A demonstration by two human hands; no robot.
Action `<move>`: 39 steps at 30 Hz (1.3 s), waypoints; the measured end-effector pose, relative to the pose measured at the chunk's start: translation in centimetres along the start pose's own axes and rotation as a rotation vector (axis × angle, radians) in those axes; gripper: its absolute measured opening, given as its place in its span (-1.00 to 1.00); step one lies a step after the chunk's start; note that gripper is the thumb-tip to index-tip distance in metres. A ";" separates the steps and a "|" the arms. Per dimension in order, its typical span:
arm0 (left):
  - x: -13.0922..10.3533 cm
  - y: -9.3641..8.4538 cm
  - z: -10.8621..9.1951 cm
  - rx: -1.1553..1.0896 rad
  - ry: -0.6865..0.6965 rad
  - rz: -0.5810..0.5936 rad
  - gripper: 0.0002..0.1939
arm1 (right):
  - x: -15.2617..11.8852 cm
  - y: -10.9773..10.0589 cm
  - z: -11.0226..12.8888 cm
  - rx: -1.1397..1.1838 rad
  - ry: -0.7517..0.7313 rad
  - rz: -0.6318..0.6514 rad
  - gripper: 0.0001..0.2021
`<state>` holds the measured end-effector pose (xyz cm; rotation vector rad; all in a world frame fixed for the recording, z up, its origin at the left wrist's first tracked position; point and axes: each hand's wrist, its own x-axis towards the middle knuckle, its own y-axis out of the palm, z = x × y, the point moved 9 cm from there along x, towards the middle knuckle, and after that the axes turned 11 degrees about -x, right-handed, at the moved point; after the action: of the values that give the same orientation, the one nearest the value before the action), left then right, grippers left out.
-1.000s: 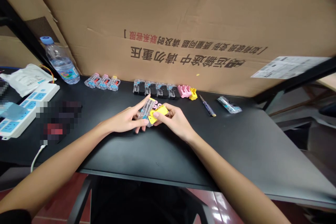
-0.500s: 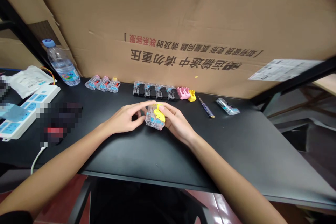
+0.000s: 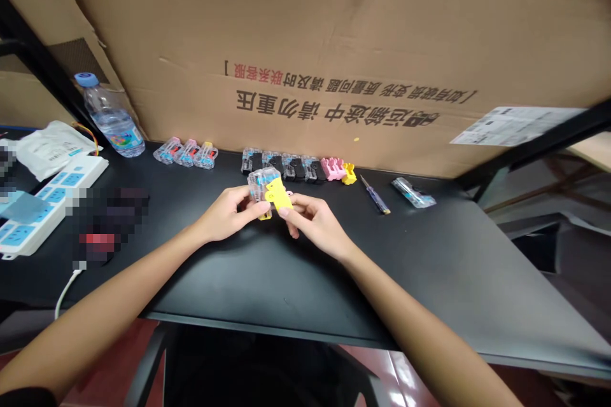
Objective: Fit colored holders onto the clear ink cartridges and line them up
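Yellow piece [image 3: 277,194] touches 2 hands' fingers [image 3: 285,212].

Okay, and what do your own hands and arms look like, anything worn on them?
The left hand and right hand are both ungloved, with no ring, watch, bracelet or cable in view; some fingers are partly hidden. A plain black sleeve shows at the lower left corner, on the left arm. No sleeve shows on the right arm within the picture.
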<state>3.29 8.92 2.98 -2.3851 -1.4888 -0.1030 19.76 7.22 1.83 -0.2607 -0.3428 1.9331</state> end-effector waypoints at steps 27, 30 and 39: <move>0.2 0.5 1.5 -0.203 -0.102 0.014 -0.69 | 0.2 -0.1 -0.7 -0.007 0.042 -0.101 -0.53; 0.2 0.6 1.4 -0.207 -0.093 0.013 -0.66 | 0.1 0.1 -0.3 -0.018 0.043 -0.088 -0.52; 0.5 -1.6 0.5 -0.240 -0.072 -0.073 -0.63 | 0.2 -3.8 -1.4 0.097 0.038 -0.313 -0.58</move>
<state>2.08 10.17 3.01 -2.5443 -1.6821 -0.2268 23.47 8.90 1.86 -0.1688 -0.2480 1.6291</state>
